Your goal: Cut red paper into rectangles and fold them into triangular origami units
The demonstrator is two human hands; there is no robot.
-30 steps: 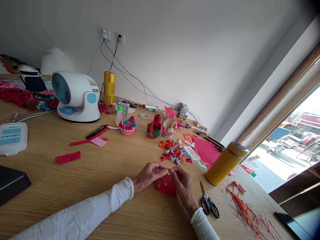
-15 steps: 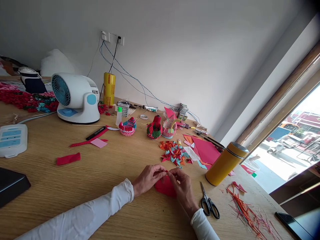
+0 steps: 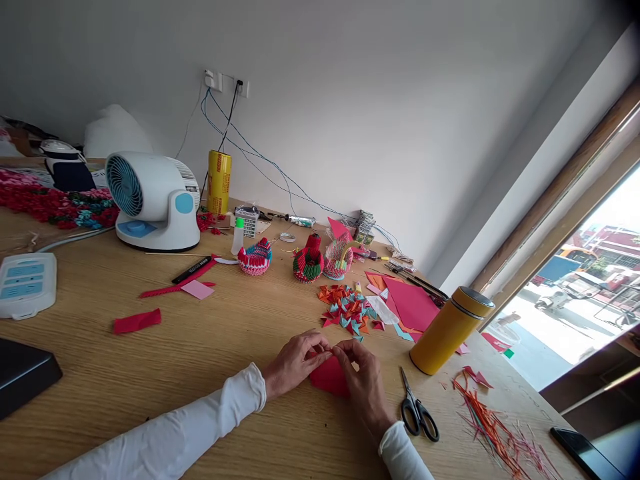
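A piece of red paper (image 3: 331,380) lies on the wooden table between my hands. The fingertips of my left hand (image 3: 294,363) are pinched at its far edge. Thumb and fingers of my right hand (image 3: 367,383) pinch the same edge, nearly touching the left fingertips and covering the paper's right side. Black-handled scissors (image 3: 416,408) rest just right of my right hand. Beyond both hands is a pile of small folded paper triangles (image 3: 345,310) in orange, red and light blue.
A yellow flask (image 3: 447,333) stands to the right, near red paper sheets (image 3: 413,303) and thin paper strips (image 3: 487,423). Folded-paper baskets (image 3: 307,263) sit farther back. On the left are a white fan (image 3: 157,200), a red strip (image 3: 137,321) and a black cutter (image 3: 193,269).
Both hands stay at the paper's far edge; the right fingers have shifted slightly left, toward the left fingertips. The camera view has moved a little, and the other things lie as before.
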